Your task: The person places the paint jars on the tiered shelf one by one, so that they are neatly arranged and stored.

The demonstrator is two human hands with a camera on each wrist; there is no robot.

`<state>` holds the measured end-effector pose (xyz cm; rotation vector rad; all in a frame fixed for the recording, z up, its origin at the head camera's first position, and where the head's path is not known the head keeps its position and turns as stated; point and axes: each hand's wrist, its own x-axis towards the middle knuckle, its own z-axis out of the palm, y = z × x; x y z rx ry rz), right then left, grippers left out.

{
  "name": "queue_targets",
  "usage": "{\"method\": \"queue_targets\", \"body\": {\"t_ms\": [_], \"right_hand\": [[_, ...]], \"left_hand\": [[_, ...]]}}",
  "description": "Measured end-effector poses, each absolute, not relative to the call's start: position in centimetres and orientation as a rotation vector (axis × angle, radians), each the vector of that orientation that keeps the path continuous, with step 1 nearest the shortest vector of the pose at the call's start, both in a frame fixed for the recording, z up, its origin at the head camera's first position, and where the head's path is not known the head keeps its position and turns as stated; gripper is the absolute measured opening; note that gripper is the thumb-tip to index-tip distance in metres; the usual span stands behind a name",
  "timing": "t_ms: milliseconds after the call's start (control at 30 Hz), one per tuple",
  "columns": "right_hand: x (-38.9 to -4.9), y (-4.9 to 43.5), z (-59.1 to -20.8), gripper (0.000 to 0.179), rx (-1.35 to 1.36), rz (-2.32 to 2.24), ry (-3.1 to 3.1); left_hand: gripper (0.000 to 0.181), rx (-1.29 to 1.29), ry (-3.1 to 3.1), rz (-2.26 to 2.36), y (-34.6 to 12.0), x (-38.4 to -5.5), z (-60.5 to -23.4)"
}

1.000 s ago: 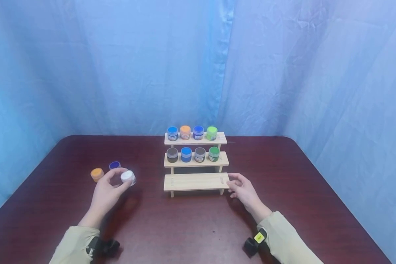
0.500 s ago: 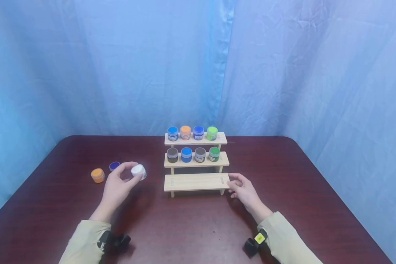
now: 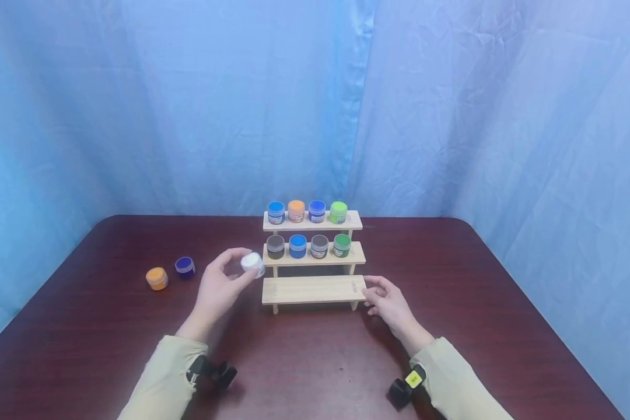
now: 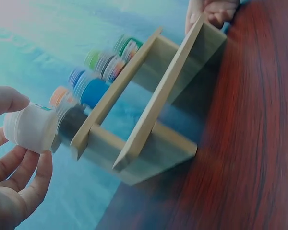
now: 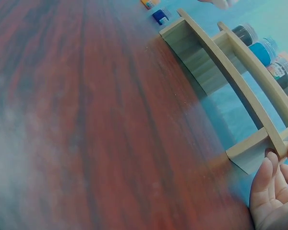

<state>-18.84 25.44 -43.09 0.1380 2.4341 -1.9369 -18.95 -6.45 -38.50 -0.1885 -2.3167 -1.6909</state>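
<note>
A small white paint jar [image 3: 252,264] is pinched between the thumb and fingers of my left hand [image 3: 219,291], raised just left of the three-step wooden stand [image 3: 312,290]. In the left wrist view the jar [image 4: 31,128] is tilted, with fingers curled beneath it. My right hand [image 3: 394,312] grips the right end of the stand's lowest step, as the right wrist view also shows at the board's end. That lowest step carries no jars. Jars in blue, orange, violet-blue and light green stand on the top step; the middle step bears dark, blue and green ones.
An orange jar [image 3: 157,279] and a dark blue jar [image 3: 185,268] stand on the dark red wooden table [image 3: 315,367], left of the stand. Blue curtains [image 3: 231,105] hang behind and beside the table.
My left hand has carried the white jar rightward and slightly away from me, up to the stand's left side. The dark blue jar is now uncovered. My right hand has stayed on the stand.
</note>
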Motion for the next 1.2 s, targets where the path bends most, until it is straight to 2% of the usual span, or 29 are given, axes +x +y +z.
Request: {"method": "queue_targets", "body": {"t_ms": [533, 1200], "right_hand": [[-18.9, 25.6, -43.2, 0.039, 0.129, -1.955, 2.422], [-18.8, 25.5, -43.1, 0.039, 0.140, -1.939, 2.434]], "left_hand": [[0.036, -0.307, -2.285, -1.778, -0.7, -19.1, -38.1], [0.034, -0.498, -2.328, -1.912, 5.2, -19.2, -39.5]]}}
